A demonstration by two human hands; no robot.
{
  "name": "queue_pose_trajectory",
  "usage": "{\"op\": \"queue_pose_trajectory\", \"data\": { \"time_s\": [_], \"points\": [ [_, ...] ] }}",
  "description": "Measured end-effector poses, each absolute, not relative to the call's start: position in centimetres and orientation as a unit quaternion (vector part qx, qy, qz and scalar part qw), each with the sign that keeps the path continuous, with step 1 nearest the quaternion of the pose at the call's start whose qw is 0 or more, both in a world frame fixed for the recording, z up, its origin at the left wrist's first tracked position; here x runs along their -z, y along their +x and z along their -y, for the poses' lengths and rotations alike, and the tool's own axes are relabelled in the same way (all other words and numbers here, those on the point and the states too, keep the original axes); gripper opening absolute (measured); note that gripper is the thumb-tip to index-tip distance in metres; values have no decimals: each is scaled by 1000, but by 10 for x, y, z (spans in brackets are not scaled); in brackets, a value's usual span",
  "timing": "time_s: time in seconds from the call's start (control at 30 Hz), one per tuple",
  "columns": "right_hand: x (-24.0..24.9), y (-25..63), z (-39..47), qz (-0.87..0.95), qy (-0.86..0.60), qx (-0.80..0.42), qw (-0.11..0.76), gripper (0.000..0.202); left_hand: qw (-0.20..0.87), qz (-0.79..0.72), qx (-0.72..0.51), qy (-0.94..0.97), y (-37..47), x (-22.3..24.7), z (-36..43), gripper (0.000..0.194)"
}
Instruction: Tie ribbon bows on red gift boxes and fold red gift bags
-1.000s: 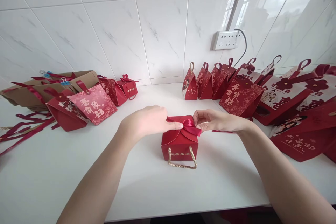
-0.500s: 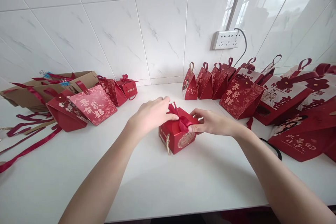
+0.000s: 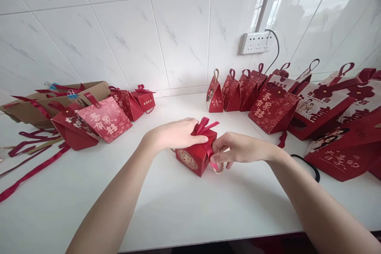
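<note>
Overlapping the red box (image 3: 193, 159), the hands (image 3: 178, 134) (image 3: 238, 147) partly hide its ribbon (image 3: 203, 124).

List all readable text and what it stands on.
"吾家有囍" (last character stylised): pink bag, left; large red bag, right.
"大喜的日子": narrow upright bag by the wall; big bag, far right.
Too small: bow-topped box; small red bags.
Partly hidden or blurred: white-fronted bags.
Unreadable: gold emblem on the ribbon-tied box.
</note>
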State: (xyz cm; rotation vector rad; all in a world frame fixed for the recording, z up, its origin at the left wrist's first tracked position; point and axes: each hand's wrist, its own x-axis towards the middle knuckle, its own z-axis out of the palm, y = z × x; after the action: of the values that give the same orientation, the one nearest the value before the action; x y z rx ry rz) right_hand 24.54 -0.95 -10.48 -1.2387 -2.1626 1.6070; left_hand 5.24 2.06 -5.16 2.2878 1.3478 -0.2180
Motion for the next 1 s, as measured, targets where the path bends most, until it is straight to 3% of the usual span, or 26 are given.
{"op": "queue_pose_trajectory", "data": {
  "time_s": [0.17, 0.37, 0.47, 0.8, 1.0],
  "points": [
    [97, 255, 9, 704, -377, -595, 87, 37, 299, -399, 51, 865, 47, 60, -38, 49],
    [104, 279, -6, 707, -502, -413, 278, 38, 351, -377, 58, 855, 42, 64, -43, 51],
    [109, 276, -10, 728, -508, -391, 245, 32, 342, -384, 67, 855, 42, 63, -42, 58],
    [97, 269, 2, 682, -426, -566, 181, 34, 341, -443, 77, 825, 41, 64, -40, 69],
    [101, 268, -1, 685, -398, -590, 158, 34, 316, -452, 74, 831, 44, 65, -37, 68]
  ]
}}
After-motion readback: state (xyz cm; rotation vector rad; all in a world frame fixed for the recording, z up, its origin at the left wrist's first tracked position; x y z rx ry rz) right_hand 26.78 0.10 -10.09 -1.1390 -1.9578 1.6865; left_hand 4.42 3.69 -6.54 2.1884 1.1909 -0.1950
